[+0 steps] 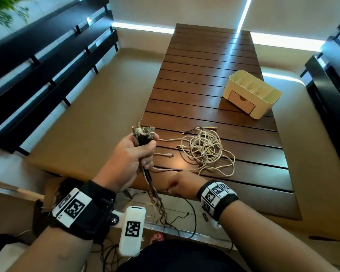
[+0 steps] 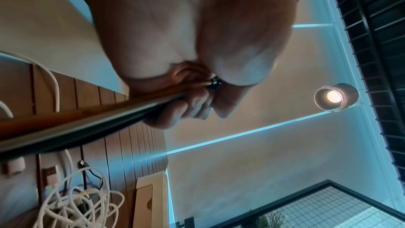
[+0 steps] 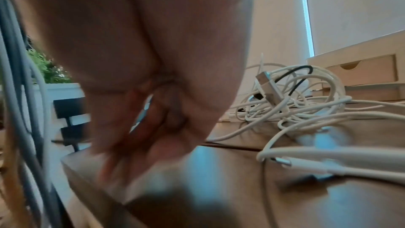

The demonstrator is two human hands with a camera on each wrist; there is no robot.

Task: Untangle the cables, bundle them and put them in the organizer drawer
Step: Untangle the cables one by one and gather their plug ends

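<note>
My left hand grips a bundle of cables upright at the table's near left corner. Several USB plugs stick up above the fist, and the cords hang twisted below it, past the table edge. My right hand is just right of those cords at the table's front edge, fingers curled, and seems to pinch one thin strand. A tangle of white cables lies on the table. The cream organizer stands at the far right, its drawer closed.
The slatted brown table stretches away from me. A black slatted bench runs along the left and black furniture along the right. Thin black cables trail on the floor below the table's front edge.
</note>
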